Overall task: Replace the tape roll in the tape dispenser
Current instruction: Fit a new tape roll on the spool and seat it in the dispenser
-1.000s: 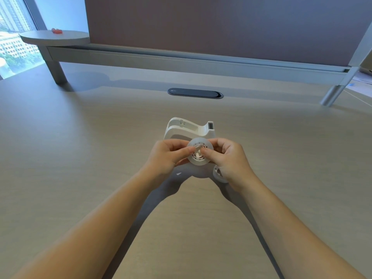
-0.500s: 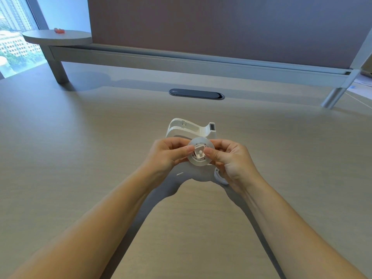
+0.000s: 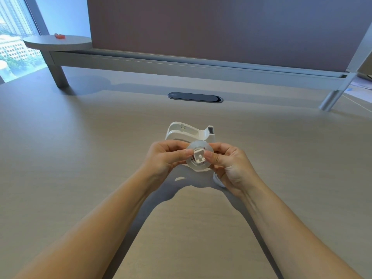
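A clear tape roll [image 3: 196,165] with a white plastic hub [image 3: 199,157] in its centre is held up above the desk, its flat face towards me. My left hand [image 3: 165,158] grips its left rim, thumb on the face. My right hand [image 3: 231,166] grips its right rim, thumb beside the hub. Just behind the roll the white tape dispenser [image 3: 189,131] stands on the desk with its cradle holding no roll. A second whitish round thing [image 3: 217,181] lies on the desk under my right hand, mostly hidden.
The wooden desk [image 3: 80,158] spreads wide on both sides. A dark oval cable slot [image 3: 195,97] lies further back. Behind it runs a grey rail with a partition screen [image 3: 201,33]. A round shelf [image 3: 58,42] with a small red item sits at the back left.
Both hands keep hold of the roll in almost the same spot. The white hub in the roll's centre has turned a little and shows more squarely between my thumbs.
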The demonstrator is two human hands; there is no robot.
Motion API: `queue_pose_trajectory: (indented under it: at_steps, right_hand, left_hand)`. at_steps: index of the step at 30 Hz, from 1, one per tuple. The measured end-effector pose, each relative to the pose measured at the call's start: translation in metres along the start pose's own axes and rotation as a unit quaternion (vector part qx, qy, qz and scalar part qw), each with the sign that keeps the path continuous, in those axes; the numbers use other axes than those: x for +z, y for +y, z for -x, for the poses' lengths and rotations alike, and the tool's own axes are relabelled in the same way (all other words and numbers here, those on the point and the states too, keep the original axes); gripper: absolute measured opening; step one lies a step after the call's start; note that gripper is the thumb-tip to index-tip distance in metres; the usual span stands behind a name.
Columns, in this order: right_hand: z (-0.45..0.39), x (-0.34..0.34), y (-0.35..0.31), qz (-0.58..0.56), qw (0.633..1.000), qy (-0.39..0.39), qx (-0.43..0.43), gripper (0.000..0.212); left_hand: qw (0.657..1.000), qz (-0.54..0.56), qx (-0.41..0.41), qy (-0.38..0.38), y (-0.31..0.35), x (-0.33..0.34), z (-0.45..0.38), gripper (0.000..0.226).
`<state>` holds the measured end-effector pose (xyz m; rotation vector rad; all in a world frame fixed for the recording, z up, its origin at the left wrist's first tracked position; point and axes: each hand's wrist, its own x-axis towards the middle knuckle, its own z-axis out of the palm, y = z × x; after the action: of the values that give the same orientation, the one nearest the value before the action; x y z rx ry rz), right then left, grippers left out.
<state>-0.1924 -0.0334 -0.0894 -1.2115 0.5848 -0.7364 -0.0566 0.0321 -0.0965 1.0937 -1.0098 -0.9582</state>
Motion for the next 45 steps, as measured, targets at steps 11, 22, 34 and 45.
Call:
queue_pose_trajectory:
  at_steps: [11,22,34,45]
  right_hand:
    - [-0.001,0.001,-0.001,0.022,0.999,0.012,-0.037,0.012]
    - [0.006,0.001,-0.006,0.183,0.976,0.019,-0.114,0.018]
    - [-0.001,0.006,-0.007,0.205,0.971,0.053,-0.108,0.013]
    - [-0.025,0.010,-0.031,0.327,0.925,0.093,-0.173,0.014]
  left_hand:
    - [1.000,-0.023,0.009,-0.001,-0.005,-0.001,-0.001,0.012]
    - [0.989,-0.140,0.041,0.026,0.008,0.007,0.002,0.010]
    - [0.984,-0.170,0.031,0.043,0.016,0.001,-0.002,0.012]
    - [0.928,-0.353,0.093,0.076,0.045,-0.005,-0.036,0.010]
